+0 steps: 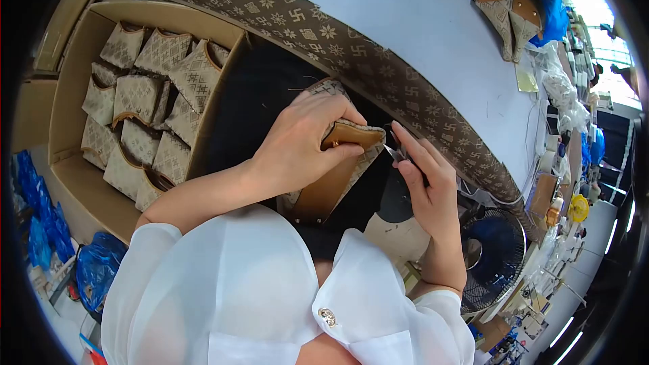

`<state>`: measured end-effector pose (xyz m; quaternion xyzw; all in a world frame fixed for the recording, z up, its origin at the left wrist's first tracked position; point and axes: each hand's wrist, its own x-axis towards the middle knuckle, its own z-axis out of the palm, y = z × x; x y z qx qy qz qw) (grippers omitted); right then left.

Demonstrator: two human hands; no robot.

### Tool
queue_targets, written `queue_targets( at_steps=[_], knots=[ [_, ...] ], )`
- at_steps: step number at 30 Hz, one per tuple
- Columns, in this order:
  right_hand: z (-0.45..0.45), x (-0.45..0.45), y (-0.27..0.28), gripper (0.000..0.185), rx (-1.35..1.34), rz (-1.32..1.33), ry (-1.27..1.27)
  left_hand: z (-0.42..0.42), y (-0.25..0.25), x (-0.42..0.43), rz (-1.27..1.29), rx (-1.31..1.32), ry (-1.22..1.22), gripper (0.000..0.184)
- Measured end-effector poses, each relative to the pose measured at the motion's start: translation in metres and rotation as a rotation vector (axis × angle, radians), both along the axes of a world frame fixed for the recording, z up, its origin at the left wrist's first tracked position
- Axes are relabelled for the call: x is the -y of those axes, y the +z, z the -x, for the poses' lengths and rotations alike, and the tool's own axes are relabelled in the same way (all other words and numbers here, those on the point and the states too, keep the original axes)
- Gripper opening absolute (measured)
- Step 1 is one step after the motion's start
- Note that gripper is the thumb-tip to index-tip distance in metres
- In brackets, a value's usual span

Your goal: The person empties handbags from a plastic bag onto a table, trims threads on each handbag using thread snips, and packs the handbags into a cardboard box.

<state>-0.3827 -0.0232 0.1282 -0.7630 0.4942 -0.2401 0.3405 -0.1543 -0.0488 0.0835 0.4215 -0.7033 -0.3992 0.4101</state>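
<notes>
My left hand (307, 132) is closed around a small bag (323, 192) of tan leather and beige patterned fabric. Two small metal studs show near the bag's lower edge, and its upper corner points toward my right hand. My right hand (429, 179) grips small scissors (392, 153), whose pointed silver blades are close to that corner of the bag. Fingers cover most of the black handle. Whether the blades touch the fabric, I cannot tell. Both hands are above my lap, over dark cloth.
At left, a cardboard box (220, 91) holds several patterned bags (135, 98). A white table (433, 40) with patterned cloth (351, 47) along its edge curves across the front. More bag pieces (510, 10) and blue plastic lie on it. A black fan (493, 257) stands at right.
</notes>
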Motion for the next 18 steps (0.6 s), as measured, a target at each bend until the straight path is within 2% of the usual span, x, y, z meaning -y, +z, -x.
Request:
queue_targets(
  at_steps=[8,11,18],
  knots=[
    [-0.013,0.002,0.006,0.040,-0.088,0.091,-0.016,0.001,0.001,-0.002,0.061,0.030,-0.010,0.025],
    [-0.015,0.001,0.014,0.033,-0.190,0.025,-0.014,0.000,0.002,-0.002,0.059,0.035,-0.012,0.026],
    [-0.014,0.003,0.009,0.041,-0.122,0.115,-0.019,-0.002,0.003,-0.003,0.072,0.027,-0.008,0.026]
  ],
)
